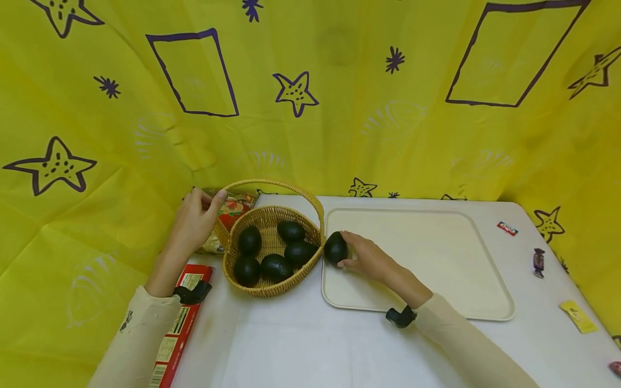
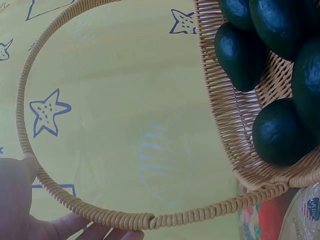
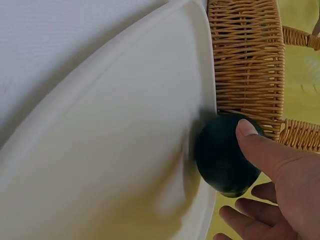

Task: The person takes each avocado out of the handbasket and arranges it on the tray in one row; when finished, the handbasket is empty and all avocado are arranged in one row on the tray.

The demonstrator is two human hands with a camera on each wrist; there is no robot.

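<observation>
My left hand point(image 1: 193, 220) grips the arched handle point(image 2: 110, 218) of a wicker basket point(image 1: 269, 291), its thumb on one side and the fingers curled behind. Several dark green avocados point(image 1: 276, 268) lie inside the basket. Between thumb and fingers, my right hand point(image 1: 371, 262) holds another avocado point(image 1: 336, 249) at the left edge of a cream tray point(image 1: 412, 264), close beside the basket's right side. In the right wrist view, the thumb presses on top of this avocado point(image 3: 225, 155), and its shadow falls on the tray's bare surface.
A red box point(image 1: 181, 323) lies left of the basket, beneath the left forearm. Shiny food packets point(image 1: 237, 207) are behind the basket. Small wrapped sweets, including a yellow one point(image 1: 578, 316) and a purple one point(image 1: 538, 262), lie right of the tray. A yellow curtain point(image 1: 335, 134) hangs behind the table.
</observation>
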